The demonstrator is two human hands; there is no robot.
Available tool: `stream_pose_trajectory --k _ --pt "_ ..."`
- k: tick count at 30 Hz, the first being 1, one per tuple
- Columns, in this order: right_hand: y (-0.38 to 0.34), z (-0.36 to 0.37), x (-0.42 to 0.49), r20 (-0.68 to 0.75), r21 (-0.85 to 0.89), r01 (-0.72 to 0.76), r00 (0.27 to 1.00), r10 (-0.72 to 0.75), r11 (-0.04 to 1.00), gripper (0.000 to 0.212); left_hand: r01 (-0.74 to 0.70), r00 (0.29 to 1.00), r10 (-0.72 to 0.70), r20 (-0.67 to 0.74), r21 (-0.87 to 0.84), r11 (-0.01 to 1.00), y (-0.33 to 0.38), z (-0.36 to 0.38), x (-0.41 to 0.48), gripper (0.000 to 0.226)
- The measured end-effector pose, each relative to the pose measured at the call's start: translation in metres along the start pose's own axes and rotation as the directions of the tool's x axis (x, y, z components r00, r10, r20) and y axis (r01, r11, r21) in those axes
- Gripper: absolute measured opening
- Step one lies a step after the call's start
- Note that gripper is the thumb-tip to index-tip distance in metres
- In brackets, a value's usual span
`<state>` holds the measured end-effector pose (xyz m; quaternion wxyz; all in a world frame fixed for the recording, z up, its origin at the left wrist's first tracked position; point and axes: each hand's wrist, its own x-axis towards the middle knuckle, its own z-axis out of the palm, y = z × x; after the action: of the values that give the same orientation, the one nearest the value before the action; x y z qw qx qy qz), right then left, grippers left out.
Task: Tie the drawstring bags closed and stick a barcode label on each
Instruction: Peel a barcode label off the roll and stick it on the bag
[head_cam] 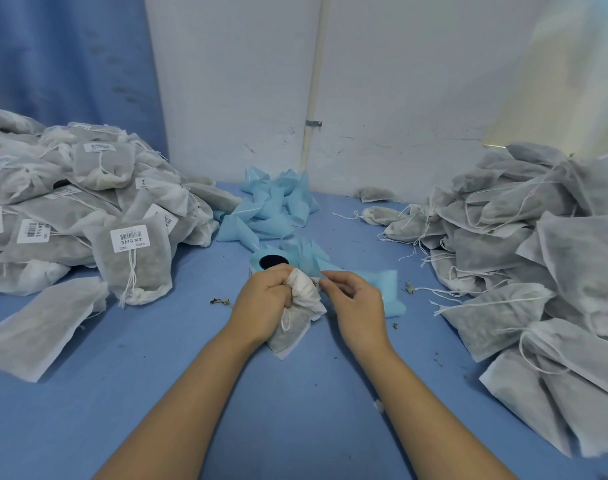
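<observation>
1. the left hand (264,299) is closed round the gathered neck of the drawstring bag (292,336). the bag is held low over the worktop (295,417), between the two hands.
2. the right hand (356,301) is curled, with thumb and forefinger pinched together at the mouth of the bag. the item pinched is judged to be the drawstring (286,320), a loop of which is seen under the left hand. the pinched end is too fine to be confirmed.
3. risk: if the cord is released before a knot is set, the neck may be reopened and dried filling spilled. leaf scraps (221,301) are already seen just left of the left hand.
4. risk: the thin fabric may be torn, or the cord snapped, if too much tension is applied.
5. risk: the label roll (271,261) lies just beyond the left hand and may be knocked aside. the blue backing strip (382,289) beside the right hand may be caught in the knot.
6. risk: a tied bag may be set down without a label. the labelled pile (70,202) lies well to the left of the left hand, and the unlabelled pile (520,254) well to the right of the right hand.
7. writing: a white label (130,238) on the nearest bag of the labelled pile carries a barcode with a line of characters beneath. the characters are too small to be read, and no brand can be made out. no label is seen on the held bag.
</observation>
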<state>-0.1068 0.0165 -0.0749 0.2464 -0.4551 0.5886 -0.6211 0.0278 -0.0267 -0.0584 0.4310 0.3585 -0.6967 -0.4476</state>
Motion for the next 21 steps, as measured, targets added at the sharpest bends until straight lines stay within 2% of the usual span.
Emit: stream_pose_trajectory --k 6,10,14,18,21 --pt "0.0 -0.004 0.002 -0.031 0.136 -0.064 0.997 0.068 0.989 0.02 0.009 0.999 -0.011 -0.034 -0.044 0.999 -0.002 -0.001 0.001 0.04" --pt "0.001 -0.008 0.004 -0.206 0.183 -0.051 0.975 0.089 0.982 0.016 0.021 0.997 -0.027 -0.069 -0.077 0.997 -0.004 -0.002 0.002 0.041" --pt "-0.002 -0.01 0.003 -0.368 0.275 -0.008 0.923 0.113 0.961 0.015 0.026 0.993 -0.034 -0.114 -0.07 0.997 -0.005 0.002 0.003 0.027" --pt "-0.011 -0.011 0.001 -0.321 0.32 -0.012 0.939 0.12 0.947 0.017 0.036 0.993 -0.04 -0.111 -0.036 0.999 -0.007 0.004 0.003 0.026" --pt "-0.017 -0.007 -0.003 -0.288 0.361 0.006 0.952 0.106 0.932 0.015 0.074 0.99 -0.087 -0.114 -0.115 0.991 0.001 0.005 0.003 0.037"
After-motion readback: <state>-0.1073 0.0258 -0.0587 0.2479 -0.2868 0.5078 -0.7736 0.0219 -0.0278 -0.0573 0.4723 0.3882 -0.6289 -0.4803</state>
